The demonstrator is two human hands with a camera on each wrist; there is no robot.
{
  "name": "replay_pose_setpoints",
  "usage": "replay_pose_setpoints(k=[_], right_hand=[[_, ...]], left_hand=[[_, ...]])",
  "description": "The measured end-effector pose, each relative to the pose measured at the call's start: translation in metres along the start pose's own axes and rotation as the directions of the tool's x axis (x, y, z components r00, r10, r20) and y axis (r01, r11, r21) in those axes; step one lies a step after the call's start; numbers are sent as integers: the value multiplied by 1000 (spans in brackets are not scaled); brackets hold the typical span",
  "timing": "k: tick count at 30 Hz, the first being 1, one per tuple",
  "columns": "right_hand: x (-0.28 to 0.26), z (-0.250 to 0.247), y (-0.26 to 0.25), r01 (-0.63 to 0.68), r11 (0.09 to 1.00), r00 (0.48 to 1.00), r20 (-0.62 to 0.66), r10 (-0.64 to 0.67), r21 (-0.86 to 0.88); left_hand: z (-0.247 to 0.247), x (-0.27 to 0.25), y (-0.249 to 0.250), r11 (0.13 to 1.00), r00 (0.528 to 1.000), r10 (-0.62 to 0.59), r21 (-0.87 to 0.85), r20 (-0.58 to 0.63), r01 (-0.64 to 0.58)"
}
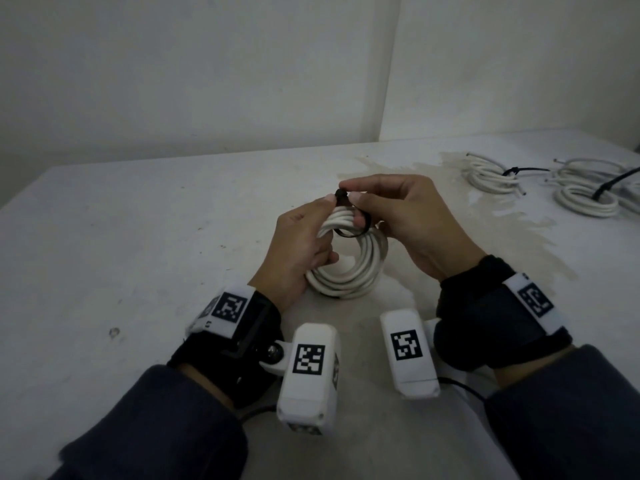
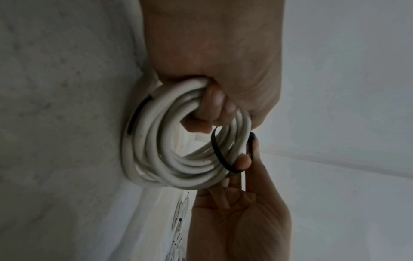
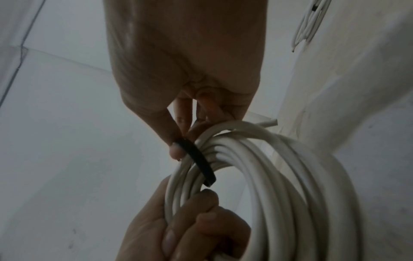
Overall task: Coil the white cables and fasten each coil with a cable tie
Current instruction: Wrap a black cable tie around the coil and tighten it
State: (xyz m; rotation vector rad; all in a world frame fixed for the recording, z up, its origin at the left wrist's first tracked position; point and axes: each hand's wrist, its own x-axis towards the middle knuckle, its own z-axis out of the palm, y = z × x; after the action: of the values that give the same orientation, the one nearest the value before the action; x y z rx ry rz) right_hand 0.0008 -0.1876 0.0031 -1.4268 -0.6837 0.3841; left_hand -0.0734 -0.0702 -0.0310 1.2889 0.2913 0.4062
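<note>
A white cable coil (image 1: 349, 261) stands on edge on the table, its lower part touching the surface. My left hand (image 1: 301, 237) grips the coil's top left, fingers curled through its opening (image 2: 208, 109). A black cable tie (image 1: 349, 220) loops loosely round the strands at the top (image 3: 201, 162). My right hand (image 1: 391, 209) pinches the tie's head between thumb and forefinger just above the coil. In the left wrist view the tie (image 2: 220, 153) hangs slack round the strands, and a right fingertip (image 2: 244, 160) is hooked inside the loop.
Three tied white coils (image 1: 491, 174) (image 1: 585, 199) with black tie tails lie at the table's far right. The table (image 1: 138, 237) is pale and stained, with walls meeting in a corner behind it.
</note>
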Motion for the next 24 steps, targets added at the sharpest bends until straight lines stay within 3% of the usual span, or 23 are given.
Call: replay_pose_setpoints(k=[16,19,24], right_hand=[[-1,3,3,166,973,975,-122,-186,-160],[-2,0,1,189,956,978,-51,-205,-224],[-2,-10,1,135,953,990,79,-118,-271]], left_hand=[[0,-2,4,999,995,20,24,93,-22],[-1,-2,5,998,997,-34,-50,73,37],[-4,-1,4,992,994,-90,-78,66,96]])
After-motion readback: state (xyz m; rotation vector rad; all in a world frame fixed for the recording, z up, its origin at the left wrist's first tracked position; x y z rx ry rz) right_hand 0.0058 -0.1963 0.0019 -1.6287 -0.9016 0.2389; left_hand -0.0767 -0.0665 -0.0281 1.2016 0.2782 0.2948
